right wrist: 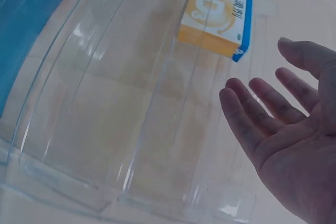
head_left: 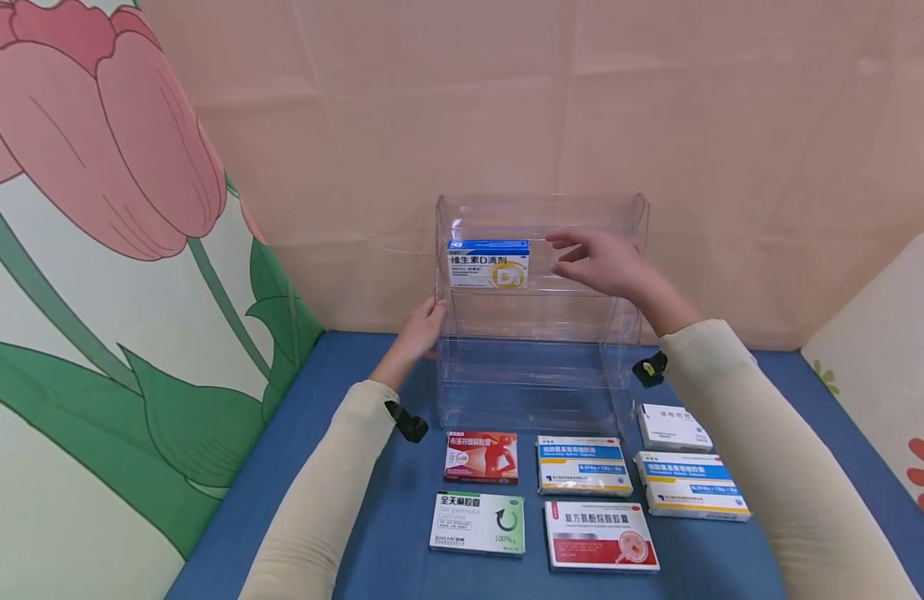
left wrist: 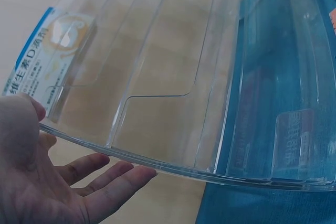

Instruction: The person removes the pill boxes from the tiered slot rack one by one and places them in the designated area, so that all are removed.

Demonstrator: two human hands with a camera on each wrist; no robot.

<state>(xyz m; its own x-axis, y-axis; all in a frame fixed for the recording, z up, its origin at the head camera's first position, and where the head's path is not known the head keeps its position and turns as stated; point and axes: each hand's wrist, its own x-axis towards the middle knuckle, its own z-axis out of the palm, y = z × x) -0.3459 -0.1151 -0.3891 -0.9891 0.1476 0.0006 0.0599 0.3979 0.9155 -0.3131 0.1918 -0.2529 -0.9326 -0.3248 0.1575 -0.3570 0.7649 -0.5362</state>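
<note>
A clear plastic tiered rack stands on the blue table. A vitamin D drops box, white with a blue top and yellow side, sits on an upper tier at the left end. My left hand holds the rack's left side edge; in the left wrist view its thumb and fingers lie on either side of that edge. My right hand hovers before the upper tier, right of the drops box and apart from it. In the right wrist view, the right hand has spread fingers and holds nothing.
In front of the rack lie a red box, a green-and-white box, a red-and-white box, two blue-and-white boxes and a white box, the right ones beside my right sleeve. A pinkish cloth hangs behind.
</note>
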